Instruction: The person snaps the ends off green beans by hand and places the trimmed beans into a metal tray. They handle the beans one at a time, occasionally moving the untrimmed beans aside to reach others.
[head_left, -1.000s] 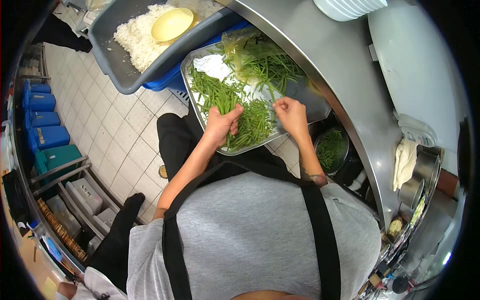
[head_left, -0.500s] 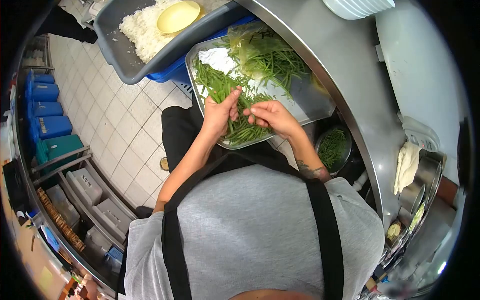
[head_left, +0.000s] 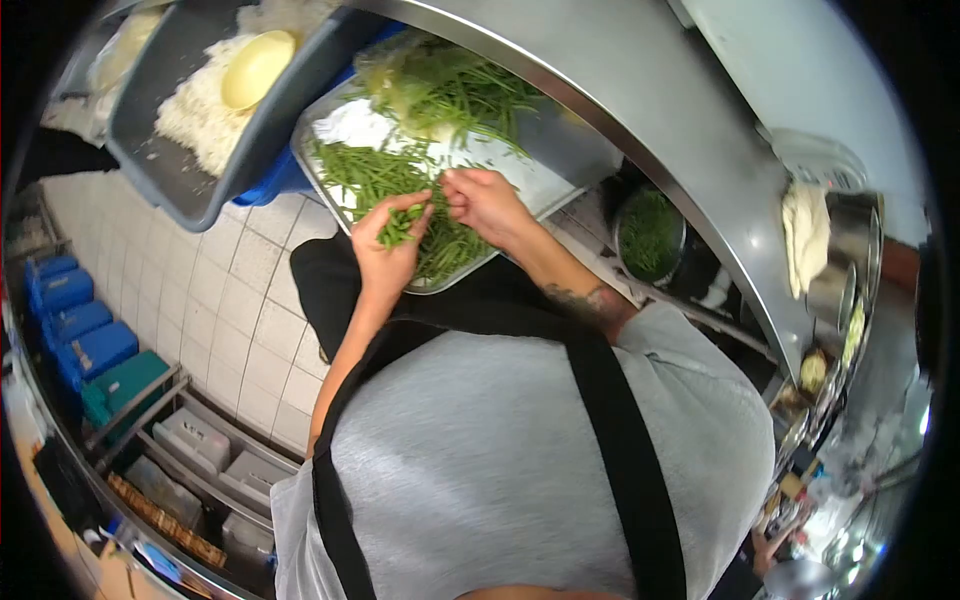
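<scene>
My left hand (head_left: 385, 262) is closed round a small bunch of green beans (head_left: 398, 228), thin green pieces showing between thumb and fingers. Close to its fingertips, my right hand (head_left: 487, 205) is pinched; what it holds, if anything, is too small to make out. Both hands are over a shallow metal tray (head_left: 557, 198) at my lap. A heap of bean pieces (head_left: 365, 172) lies in the tray's near left part. Longer green stalks (head_left: 475, 95) spill from a clear yellowish plastic bag (head_left: 395, 75) at the far side. White crumpled paper or plastic (head_left: 352, 122) lies beside the heap.
A grey tub (head_left: 215, 205) holds white rice (head_left: 205, 110) and a yellow bowl (head_left: 258, 70). Under the steel counter (head_left: 610, 85), at right, stands a round container of greens (head_left: 650, 235). Blue bins (head_left: 95, 352) and a metal rack stand left on the tiled floor (head_left: 255, 320).
The view has turned, so the tray and tub appear further left. My left hand has tilted, showing the green beans inside it. My right hand has come up close to the left fingertips.
</scene>
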